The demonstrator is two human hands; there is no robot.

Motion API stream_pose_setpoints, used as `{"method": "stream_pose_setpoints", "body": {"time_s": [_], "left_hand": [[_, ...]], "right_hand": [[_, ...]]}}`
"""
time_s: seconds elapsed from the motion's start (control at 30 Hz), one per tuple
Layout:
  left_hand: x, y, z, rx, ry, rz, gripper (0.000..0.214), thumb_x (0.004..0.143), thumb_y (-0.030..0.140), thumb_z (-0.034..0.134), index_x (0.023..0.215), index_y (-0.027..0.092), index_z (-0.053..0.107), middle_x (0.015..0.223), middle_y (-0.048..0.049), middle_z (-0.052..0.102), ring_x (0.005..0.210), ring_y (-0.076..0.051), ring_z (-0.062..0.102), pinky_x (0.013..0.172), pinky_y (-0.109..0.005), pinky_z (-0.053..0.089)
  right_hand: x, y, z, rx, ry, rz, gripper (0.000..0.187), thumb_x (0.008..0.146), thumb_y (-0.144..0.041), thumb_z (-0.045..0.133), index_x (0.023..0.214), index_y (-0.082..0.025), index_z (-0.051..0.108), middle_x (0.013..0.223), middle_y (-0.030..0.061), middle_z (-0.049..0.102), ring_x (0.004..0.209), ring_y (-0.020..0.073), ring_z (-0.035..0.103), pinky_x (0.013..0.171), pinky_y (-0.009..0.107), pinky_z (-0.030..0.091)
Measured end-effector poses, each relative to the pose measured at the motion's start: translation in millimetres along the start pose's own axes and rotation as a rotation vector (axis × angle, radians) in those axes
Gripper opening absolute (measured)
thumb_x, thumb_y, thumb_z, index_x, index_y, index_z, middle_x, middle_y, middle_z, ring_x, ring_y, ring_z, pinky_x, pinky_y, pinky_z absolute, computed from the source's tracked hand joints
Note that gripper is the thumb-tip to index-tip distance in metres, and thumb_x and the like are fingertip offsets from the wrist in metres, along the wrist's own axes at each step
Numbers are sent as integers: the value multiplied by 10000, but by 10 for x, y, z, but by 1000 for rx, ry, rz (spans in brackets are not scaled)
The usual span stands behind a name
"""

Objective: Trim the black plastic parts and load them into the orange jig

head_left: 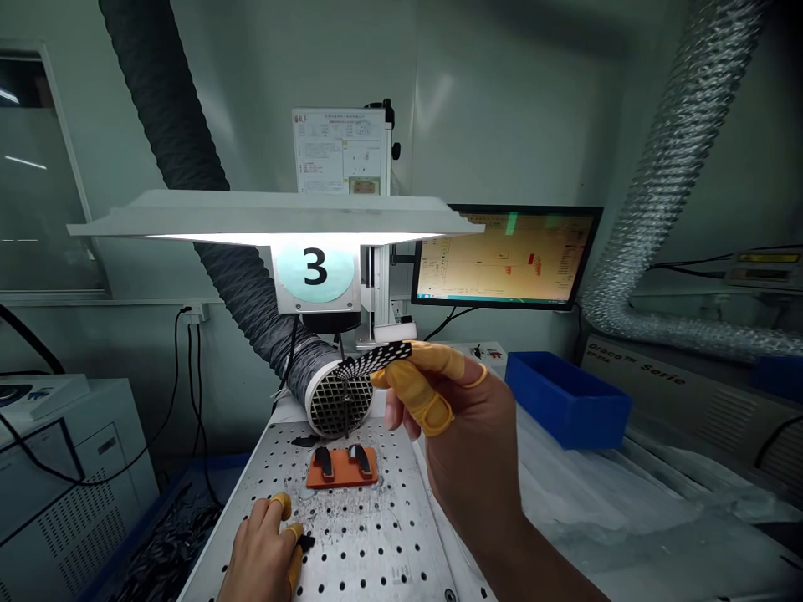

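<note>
My right hand (461, 401), with yellow finger cots, is raised over the bench. Its thumb and index finger pinch a thin, curved black piece with white dots (371, 361), its free end pointing left. Low on the perforated metal plate (370, 535) is my left hand (267, 548), also in yellow cots. Its fingers are closed at a small black piece (306, 543), mostly hidden by them. Beyond that hand, an orange fixture (342, 470) carries two dark curved parts (323, 461) standing on it.
A round duct mouth with a grille (340, 400) faces the fixture. Above hangs a lamp panel (276, 216) with a machine head marked 3 (315, 272). At right are a blue bin (568, 405) and a monitor (502, 259). Many black pieces (169, 543) lie lower left.
</note>
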State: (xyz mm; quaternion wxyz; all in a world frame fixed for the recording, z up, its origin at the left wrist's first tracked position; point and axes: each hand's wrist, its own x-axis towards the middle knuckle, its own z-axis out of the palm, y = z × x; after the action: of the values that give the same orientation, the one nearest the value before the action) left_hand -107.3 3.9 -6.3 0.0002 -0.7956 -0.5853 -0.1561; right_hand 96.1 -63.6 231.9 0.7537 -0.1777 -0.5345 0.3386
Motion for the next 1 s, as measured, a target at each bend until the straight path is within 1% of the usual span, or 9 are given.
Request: {"method": "stream_pose_setpoints", "body": {"time_s": [0.2, 0.33, 0.5, 0.63, 0.7, 0.8, 0.9, 0.97, 1.0], "left_hand": [[0, 67, -53, 46, 21, 29, 291, 779, 173, 461, 697, 252, 729, 967, -120, 615, 932, -289, 516, 717, -378, 426], [-5, 63, -33, 71, 46, 45, 282, 785, 193, 483, 619, 245, 705, 904, -121, 602, 888, -287, 522, 686, -373, 426], [-28, -9, 44, -31, 84, 23, 193, 708, 150, 558, 569, 226, 667, 849, -106, 576, 869, -269, 523, 690, -353, 445], [-30, -49, 72, -119, 126, 18, 195, 738, 219, 562, 578, 221, 672, 833, -110, 579, 861, -265, 529, 700, -356, 468], [-31, -54, 57, -136, 162, 20, 201, 738, 240, 568, 566, 222, 672, 809, -106, 585, 839, -258, 538, 688, -352, 475], [-53, -60, 2, -147, 256, 57, 175, 705, 207, 577, 552, 221, 662, 766, -89, 604, 783, -231, 565, 639, -305, 488], [-103, -57, -54, -160, 362, 114, 197, 728, 172, 530, 573, 217, 643, 617, -34, 607, 607, -164, 584, 504, -220, 455], [-140, -24, -78, -200, 406, 109, 210, 752, 204, 531, 574, 216, 641, 524, -6, 604, 485, -132, 573, 424, -189, 421], [-155, 7, -89, -237, 410, 91, 200, 753, 232, 550, 581, 217, 652, 509, -2, 619, 454, -127, 574, 410, -183, 422]], "right_hand": [[-2, -2, -3, -25, 30, -10, 47, 722, -210, 745, 752, -226, 712, 609, -19, 662, 413, 88, 541, 349, 178, 427], [-3, 16, -14, -27, 18, -16, 47, 733, -200, 727, 767, -224, 707, 625, -19, 664, 422, 80, 547, 358, 173, 427], [3, 33, -29, -43, 12, -7, 64, 737, -251, 743, 781, -222, 708, 647, -11, 667, 436, 85, 549, 369, 183, 432], [4, 47, -39, -40, 8, -7, 63, 757, -259, 731, 801, -218, 710, 673, -2, 678, 450, 87, 558, 382, 186, 441], [2, 51, -42, -26, 0, -10, 46, 771, -252, 721, 806, -223, 711, 689, -3, 687, 453, 81, 559, 386, 179, 442], [4, 45, -41, -15, -5, -11, 41, 775, -244, 718, 803, -216, 709, 702, 4, 693, 450, 77, 556, 385, 176, 438], [9, 30, -38, -9, -5, -6, 27, 779, -226, 716, 794, -207, 704, 702, 9, 697, 446, 71, 546, 387, 170, 429], [13, 21, -38, 3, -11, -5, 16, 784, -210, 713, 793, -210, 701, 701, 6, 696, 448, 62, 537, 395, 162, 421], [14, 17, -40, 9, -15, -6, 16, 786, -205, 709, 796, -212, 698, 704, 5, 695, 452, 59, 536, 399, 159, 418]]}}
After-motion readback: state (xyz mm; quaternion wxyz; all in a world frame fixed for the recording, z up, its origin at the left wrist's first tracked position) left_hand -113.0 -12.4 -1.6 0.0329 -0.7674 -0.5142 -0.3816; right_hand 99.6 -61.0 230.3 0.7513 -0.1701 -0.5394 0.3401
